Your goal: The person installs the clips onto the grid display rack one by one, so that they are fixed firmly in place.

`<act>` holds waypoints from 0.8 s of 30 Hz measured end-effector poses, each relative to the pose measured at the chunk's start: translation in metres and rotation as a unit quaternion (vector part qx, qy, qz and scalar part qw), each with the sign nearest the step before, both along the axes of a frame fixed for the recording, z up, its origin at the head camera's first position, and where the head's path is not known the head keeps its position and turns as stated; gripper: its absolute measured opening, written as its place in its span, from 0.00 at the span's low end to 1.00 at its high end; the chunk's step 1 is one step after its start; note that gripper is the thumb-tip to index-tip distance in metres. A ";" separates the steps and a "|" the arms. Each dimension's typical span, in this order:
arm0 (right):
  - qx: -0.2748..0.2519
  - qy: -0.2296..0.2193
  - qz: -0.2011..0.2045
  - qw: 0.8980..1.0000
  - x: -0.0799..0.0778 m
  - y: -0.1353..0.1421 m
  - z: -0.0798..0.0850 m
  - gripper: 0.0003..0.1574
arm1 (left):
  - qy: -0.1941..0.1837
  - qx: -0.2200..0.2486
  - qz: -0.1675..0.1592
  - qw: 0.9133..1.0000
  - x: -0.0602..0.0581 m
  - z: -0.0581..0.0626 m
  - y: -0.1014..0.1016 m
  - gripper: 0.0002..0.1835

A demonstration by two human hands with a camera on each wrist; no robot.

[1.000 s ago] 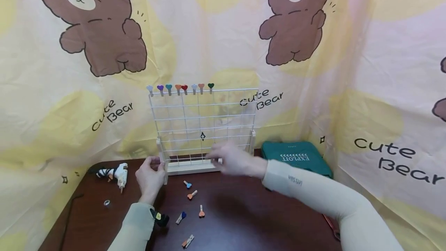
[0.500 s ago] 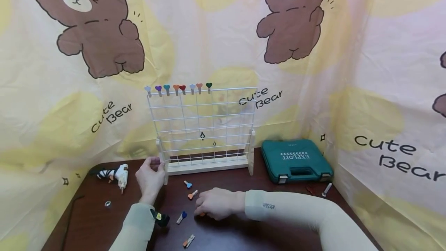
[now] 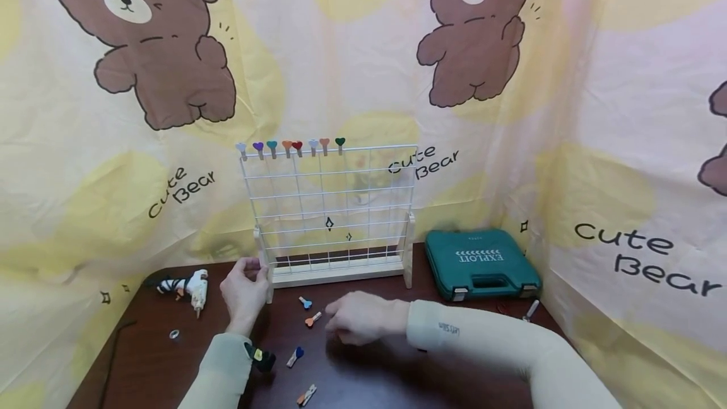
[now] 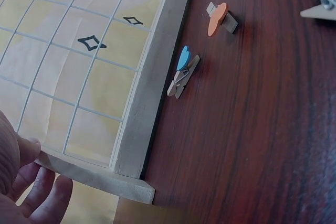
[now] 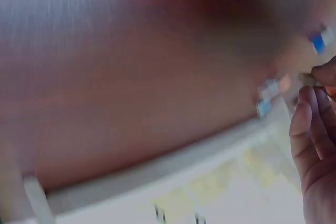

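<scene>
A white wire grid (image 3: 341,207) stands upright in a wooden base (image 3: 341,275), with several heart-topped clothespins (image 3: 272,147) along the left part of its top wire. My left hand (image 3: 244,289) grips the base's left wooden side post (image 4: 94,176) between thumb and fingers. Over the table in front of the grid, my right hand (image 3: 363,319) pinches a clothespin (image 5: 308,80) with a bit of orange showing; the fingers hide most of it. To its left lie a light blue clothespin (image 3: 305,302), an orange one (image 3: 313,319), a dark blue one (image 3: 295,356) and another orange one (image 3: 307,395).
A green tool case (image 3: 483,264) lies at the right rear, with a metal bolt (image 3: 532,310) beside it. On the left are a white glue gun (image 3: 193,288) and a small metal ring (image 3: 174,334). A bear-print curtain (image 3: 341,49) hangs behind.
My right hand came down from the grid to the table, picked up an orange clothespin there, and has lifted slightly towards the grid. My left hand stays on the post.
</scene>
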State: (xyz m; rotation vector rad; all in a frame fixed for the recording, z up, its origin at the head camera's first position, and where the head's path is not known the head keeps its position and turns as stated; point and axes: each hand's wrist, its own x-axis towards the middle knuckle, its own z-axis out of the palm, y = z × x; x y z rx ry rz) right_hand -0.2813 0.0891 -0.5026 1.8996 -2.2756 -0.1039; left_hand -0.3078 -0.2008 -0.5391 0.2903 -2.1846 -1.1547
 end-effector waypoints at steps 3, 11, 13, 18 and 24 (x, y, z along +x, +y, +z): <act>-0.050 -0.033 -0.016 0.998 -0.009 0.009 0.037 0.06 | 0.002 -0.003 0.003 1.000 0.000 0.000 0.000 0.07; -0.261 -0.085 -0.076 0.958 -0.046 0.036 0.163 0.09 | 0.001 -0.005 0.004 1.000 0.000 0.003 0.001 0.08; -0.306 -0.078 -0.111 0.942 -0.054 0.040 0.195 0.08 | 0.001 -0.005 0.002 1.000 0.000 0.004 0.001 0.07; -0.354 -0.078 -0.227 0.904 -0.067 0.045 0.259 0.09 | 0.001 -0.001 0.001 1.000 -0.001 0.004 -0.001 0.07; -0.363 -0.056 -0.276 0.888 -0.088 0.037 0.282 0.08 | -0.001 0.000 0.000 1.000 0.001 0.002 -0.001 0.08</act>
